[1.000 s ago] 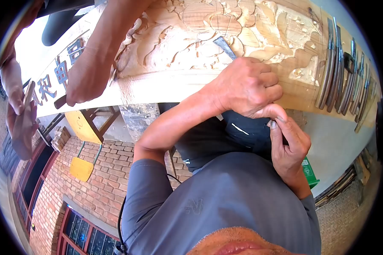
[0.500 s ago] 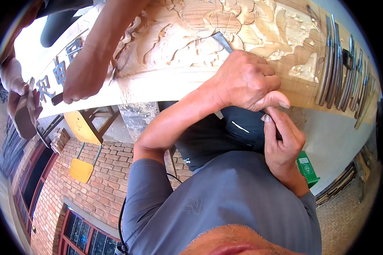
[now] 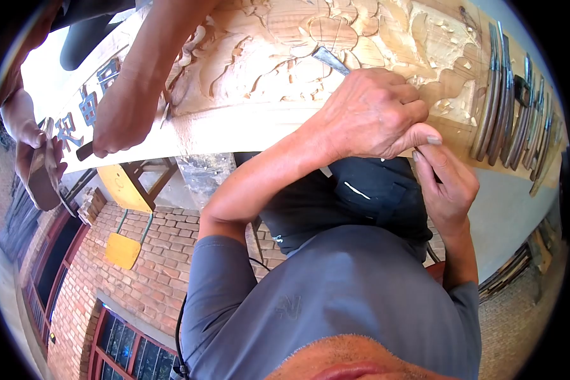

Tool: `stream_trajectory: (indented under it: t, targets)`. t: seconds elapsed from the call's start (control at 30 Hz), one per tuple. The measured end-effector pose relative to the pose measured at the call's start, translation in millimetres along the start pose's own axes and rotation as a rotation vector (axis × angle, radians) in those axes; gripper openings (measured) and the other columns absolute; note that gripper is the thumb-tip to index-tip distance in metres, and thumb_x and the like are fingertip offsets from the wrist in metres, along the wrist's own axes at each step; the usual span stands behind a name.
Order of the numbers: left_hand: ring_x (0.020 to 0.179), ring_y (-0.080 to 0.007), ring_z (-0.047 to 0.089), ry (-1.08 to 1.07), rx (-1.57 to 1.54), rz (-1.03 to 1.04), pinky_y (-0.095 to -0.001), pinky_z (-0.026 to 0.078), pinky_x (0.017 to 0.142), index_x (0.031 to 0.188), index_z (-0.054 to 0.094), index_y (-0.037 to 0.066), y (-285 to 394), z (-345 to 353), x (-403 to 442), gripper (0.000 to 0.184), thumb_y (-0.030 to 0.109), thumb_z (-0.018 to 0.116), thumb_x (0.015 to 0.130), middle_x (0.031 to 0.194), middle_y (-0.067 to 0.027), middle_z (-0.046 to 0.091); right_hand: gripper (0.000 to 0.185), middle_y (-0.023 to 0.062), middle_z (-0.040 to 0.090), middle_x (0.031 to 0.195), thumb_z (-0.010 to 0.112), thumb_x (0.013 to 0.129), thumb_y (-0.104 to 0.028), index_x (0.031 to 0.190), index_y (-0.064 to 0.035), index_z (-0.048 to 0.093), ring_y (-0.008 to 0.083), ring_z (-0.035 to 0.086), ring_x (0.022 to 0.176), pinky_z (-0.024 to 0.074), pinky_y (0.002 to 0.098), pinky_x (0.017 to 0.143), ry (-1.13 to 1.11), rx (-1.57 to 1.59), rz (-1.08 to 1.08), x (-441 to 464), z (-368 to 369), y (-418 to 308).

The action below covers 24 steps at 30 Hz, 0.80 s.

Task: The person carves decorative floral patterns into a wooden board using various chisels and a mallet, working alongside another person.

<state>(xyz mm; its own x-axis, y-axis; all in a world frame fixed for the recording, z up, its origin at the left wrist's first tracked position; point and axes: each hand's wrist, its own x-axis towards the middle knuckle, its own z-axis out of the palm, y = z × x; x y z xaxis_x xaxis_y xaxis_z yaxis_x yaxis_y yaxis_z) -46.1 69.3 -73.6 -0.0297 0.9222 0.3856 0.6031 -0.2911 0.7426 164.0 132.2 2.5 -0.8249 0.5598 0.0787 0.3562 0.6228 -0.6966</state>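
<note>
My left hand (image 3: pixel 380 114) is closed round a chisel, whose flat metal blade (image 3: pixel 330 60) points up and left over the carved wooden panel (image 3: pixel 386 57). My right hand (image 3: pixel 448 183) is closed beside the left thumb, with its fingertips at the handle end of the chisel; most of the handle is hidden. Carved leaf-like shapes and pale wood chips cover the panel around the blade.
Several chisels (image 3: pixel 506 101) lie at the panel's right end. At the left, a co-worker's hand (image 3: pixel 120 123) grips a dark handle, while their other hand (image 3: pixel 31 136) holds a wooden piece (image 3: pixel 43 183). A yellow chair (image 3: pixel 123 190) stands below.
My right hand has moved right and slightly up, and the green bin is no longer visible. My left hand has shifted slightly up, tilting the chisel blade flatter.
</note>
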Motion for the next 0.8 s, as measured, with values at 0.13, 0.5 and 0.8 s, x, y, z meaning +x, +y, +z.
stream_trajectory:
  t: [0.13,0.5,0.8]
  targets:
    - [0.066,-0.0283,0.059,0.069,0.011,0.091,-0.042,0.047,0.058,0.078,0.06,0.012,-2.0,-1.4,-0.2,0.052,0.056,0.072,0.102,0.073,-0.0054,0.052,0.036,0.012,0.075,0.091,0.085,0.086,0.008,0.12,-0.0017,0.083,0.0256,0.071,0.069,0.0539,0.0361,0.058,-0.001,-0.155,-0.16,-2.9,-1.7,6.8]
    - [0.063,-0.0186,0.05,0.112,0.053,0.356,-0.0343,0.038,0.054,0.072,0.048,0.015,6.4,-4.3,-13.0,0.059,0.063,0.074,0.096,0.073,-0.0003,0.043,0.037,0.0216,0.082,0.112,0.073,0.098,0.013,0.134,0.0054,0.077,0.0326,0.081,0.089,0.064,0.0367,0.078,-0.052,0.173,0.123,-31.9,-2.8,-33.9]
    - [0.06,-0.0215,0.051,0.033,-0.031,0.314,-0.0369,0.04,0.052,0.069,0.047,0.013,12.1,-5.8,-34.6,0.058,0.057,0.08,0.09,0.07,-0.0012,0.043,0.032,0.0093,0.076,0.116,0.061,0.108,0.008,0.14,0.0092,0.066,0.0048,0.058,0.077,0.0435,0.022,0.067,-0.126,0.691,0.615,-57.7,19.9,-62.3]
